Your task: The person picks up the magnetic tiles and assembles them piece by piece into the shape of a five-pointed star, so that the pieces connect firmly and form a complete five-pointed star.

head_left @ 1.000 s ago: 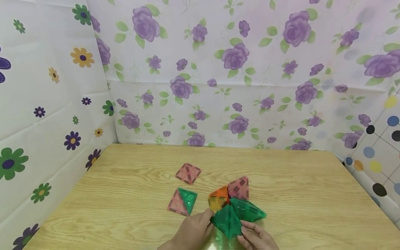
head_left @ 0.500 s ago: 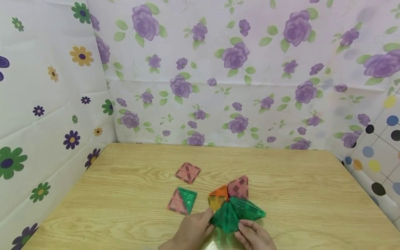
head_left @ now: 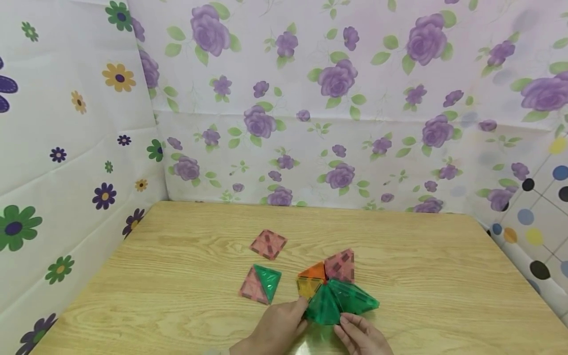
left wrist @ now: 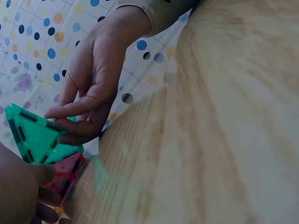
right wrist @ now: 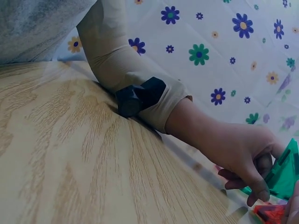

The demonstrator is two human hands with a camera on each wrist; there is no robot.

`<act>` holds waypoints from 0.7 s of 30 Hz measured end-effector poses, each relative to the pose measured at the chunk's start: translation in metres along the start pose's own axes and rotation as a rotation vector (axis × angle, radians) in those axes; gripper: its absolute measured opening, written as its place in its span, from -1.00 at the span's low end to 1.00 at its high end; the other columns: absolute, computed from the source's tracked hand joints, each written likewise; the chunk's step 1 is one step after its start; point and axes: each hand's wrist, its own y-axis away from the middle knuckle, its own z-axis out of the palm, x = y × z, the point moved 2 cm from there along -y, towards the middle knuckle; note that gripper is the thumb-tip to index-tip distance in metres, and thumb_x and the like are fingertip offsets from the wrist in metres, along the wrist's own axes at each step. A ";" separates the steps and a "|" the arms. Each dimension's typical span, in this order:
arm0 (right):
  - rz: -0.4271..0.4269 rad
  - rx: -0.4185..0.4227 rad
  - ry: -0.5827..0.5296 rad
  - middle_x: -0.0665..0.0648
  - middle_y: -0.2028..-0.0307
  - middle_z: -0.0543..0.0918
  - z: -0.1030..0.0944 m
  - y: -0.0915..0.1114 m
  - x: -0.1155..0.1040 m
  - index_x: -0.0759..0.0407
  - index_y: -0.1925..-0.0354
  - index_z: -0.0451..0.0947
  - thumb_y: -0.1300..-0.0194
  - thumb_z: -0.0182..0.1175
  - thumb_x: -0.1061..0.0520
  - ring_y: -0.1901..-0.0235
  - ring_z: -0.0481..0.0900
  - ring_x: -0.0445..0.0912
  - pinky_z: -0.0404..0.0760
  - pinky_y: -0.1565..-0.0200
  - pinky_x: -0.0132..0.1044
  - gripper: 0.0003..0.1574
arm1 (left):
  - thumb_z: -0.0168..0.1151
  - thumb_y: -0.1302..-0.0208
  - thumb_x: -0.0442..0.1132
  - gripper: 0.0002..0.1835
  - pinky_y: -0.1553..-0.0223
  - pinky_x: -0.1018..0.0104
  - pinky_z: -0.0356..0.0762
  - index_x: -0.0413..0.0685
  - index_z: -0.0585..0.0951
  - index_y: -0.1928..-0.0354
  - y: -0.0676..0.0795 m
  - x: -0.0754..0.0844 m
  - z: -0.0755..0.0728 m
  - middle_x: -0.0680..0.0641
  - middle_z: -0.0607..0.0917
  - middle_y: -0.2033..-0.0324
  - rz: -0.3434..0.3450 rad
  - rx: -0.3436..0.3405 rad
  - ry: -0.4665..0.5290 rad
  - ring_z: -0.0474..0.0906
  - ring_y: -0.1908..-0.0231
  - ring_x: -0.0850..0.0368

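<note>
Translucent magnetic tiles form a cluster near the table's front edge. In the head view, its nearest part is a green magnetic tile piece (head_left: 325, 306), tilted up between my hands. My left hand (head_left: 280, 323) holds its left corner, beside a yellow tile (head_left: 308, 286). With thumb and fingertips, my right hand (head_left: 363, 334) pinches the near right corner. Another green piece (head_left: 355, 297) adjoins on the right; an orange tile (head_left: 314, 271) and a pink tile (head_left: 340, 265) lie behind. In the left wrist view, a red tile (left wrist: 67, 175) sits under the green triangle (left wrist: 37, 135).
Left of the cluster lies a pink square tile (head_left: 255, 287) with a green triangle tile (head_left: 268, 282) on its right half. A second pink square (head_left: 268, 244) lies farther back. Flowered cloth (head_left: 284, 118) hangs behind the wooden table (head_left: 199, 246).
The near green piece has tipped, its front edge shifting away from me against the cluster. My right hand moved slightly along with it; my left hand kept its hold. Other tiles stayed put.
</note>
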 end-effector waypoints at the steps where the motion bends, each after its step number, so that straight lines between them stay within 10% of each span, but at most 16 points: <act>1: 0.002 0.009 -0.002 -0.07 0.29 0.60 0.000 0.000 0.000 0.34 -0.10 0.29 -0.19 0.35 0.15 0.28 0.67 -0.28 0.63 0.13 -0.48 -0.37 | 0.35 -0.09 -0.33 -0.76 0.61 0.71 0.16 -0.07 0.43 0.35 0.000 0.000 0.000 0.16 0.46 0.72 0.000 0.001 0.002 0.42 0.66 0.44; 12: 0.041 0.001 -0.047 -0.05 0.19 0.64 -0.010 0.006 0.000 0.45 -0.32 0.12 -0.05 0.46 0.07 0.17 0.65 -0.25 0.63 0.00 -0.36 0.06 | 0.33 -0.16 -0.26 -0.79 0.58 0.72 0.23 -0.06 0.45 0.31 -0.001 -0.001 0.006 0.14 0.55 0.64 -0.041 -0.033 0.054 0.50 0.59 0.43; 21: 0.052 0.012 0.041 0.15 0.07 0.62 -0.012 0.005 0.000 0.52 -0.33 0.08 -0.22 0.29 0.15 0.16 0.65 -0.21 0.62 -0.06 -0.25 -0.10 | 0.33 -0.19 -0.18 -0.77 0.54 0.65 0.36 -0.05 0.48 0.21 -0.002 -0.001 0.008 0.11 0.61 0.46 -0.048 -0.086 0.039 0.55 0.49 0.38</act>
